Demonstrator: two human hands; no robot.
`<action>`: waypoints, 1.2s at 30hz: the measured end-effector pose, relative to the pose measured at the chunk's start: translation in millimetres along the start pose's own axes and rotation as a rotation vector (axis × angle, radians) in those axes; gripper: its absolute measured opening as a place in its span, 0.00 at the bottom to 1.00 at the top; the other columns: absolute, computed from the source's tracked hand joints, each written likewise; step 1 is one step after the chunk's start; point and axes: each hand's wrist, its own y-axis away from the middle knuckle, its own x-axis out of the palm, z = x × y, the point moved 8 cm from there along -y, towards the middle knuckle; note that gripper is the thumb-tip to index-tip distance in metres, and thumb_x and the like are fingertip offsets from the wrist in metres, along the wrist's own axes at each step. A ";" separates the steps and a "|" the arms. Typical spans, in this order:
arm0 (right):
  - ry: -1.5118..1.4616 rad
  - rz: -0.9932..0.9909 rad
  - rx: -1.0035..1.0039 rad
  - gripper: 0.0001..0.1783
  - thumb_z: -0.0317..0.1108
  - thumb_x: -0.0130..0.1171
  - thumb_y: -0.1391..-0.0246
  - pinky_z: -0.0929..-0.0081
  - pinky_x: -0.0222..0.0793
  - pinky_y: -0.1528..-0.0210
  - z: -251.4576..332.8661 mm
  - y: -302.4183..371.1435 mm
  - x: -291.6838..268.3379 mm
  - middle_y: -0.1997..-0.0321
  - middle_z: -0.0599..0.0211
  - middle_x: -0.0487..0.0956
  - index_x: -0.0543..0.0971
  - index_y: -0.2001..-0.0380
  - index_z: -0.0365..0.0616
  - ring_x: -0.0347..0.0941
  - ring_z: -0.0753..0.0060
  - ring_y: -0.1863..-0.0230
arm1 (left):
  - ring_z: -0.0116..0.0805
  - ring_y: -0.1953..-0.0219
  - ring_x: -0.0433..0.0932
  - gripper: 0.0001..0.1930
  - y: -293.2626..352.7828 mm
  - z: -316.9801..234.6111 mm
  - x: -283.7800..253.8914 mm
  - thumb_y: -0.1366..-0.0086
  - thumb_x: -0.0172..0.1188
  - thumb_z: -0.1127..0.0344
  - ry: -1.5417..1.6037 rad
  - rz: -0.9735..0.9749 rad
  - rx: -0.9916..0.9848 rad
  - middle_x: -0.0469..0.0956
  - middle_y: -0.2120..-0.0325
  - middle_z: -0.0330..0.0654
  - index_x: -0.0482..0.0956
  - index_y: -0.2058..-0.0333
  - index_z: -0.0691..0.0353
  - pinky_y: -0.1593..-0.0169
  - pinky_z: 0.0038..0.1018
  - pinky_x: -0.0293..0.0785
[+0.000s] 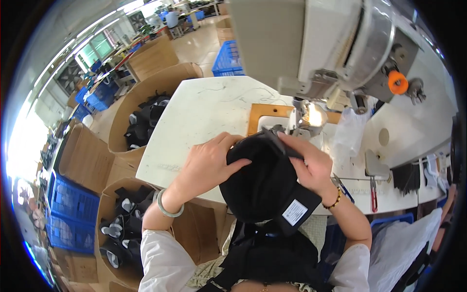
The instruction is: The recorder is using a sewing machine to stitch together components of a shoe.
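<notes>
A rounded black fabric piece, shaped like a cap (260, 180), is held up in front of the sewing machine at the near edge of the table. Its hollow side faces me, and a white label (295, 212) shows on its lower right flap. My left hand (214, 158) grips the upper left rim, thumb over the inside. On the upper right, my right hand (311, 163) pinches the rim between thumb and fingers. Just beyond the cap's top edge is the sewing machine's needle area (296, 124), lit by a lamp; the cap partly hides it.
The white sewing table (194, 114) has loose threads on it. Red-handled snips (373, 194) and blue-handled scissors (343, 187) lie right of my right hand. Cardboard boxes (116, 131) of black pieces stand on the left, near blue crates (73, 211). A clear plastic bag (348, 134) lies beside the machine.
</notes>
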 end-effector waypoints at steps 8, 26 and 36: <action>0.189 0.058 -0.759 0.20 0.25 0.67 0.63 0.63 0.76 0.51 17.8 14.2 49.8 0.44 0.62 0.73 0.82 0.60 0.45 0.67 0.42 0.41 | 0.41 0.55 0.78 0.32 30.4 6.4 -30.3 0.62 0.60 0.79 -0.330 -0.483 0.296 0.79 0.56 0.42 0.78 0.51 0.61 0.55 0.31 0.74; 0.269 0.135 -0.705 0.23 0.29 0.60 0.59 0.63 0.72 0.43 -22.2 21.8 69.3 0.45 0.68 0.73 0.79 0.54 0.48 0.64 0.42 0.37 | 0.39 0.55 0.79 0.21 18.5 19.0 6.0 0.52 0.57 0.75 -0.528 -0.576 0.417 0.80 0.57 0.43 0.82 0.55 0.62 0.57 0.28 0.74; 0.520 0.345 -0.323 0.19 0.25 0.58 0.57 0.65 0.70 0.48 -27.8 79.6 31.7 0.55 0.63 0.77 0.78 0.57 0.42 0.73 0.60 0.50 | 0.36 0.52 0.76 0.18 17.1 13.8 18.6 0.47 0.58 0.67 -0.674 -0.617 0.540 0.79 0.56 0.36 0.83 0.55 0.54 0.55 0.25 0.69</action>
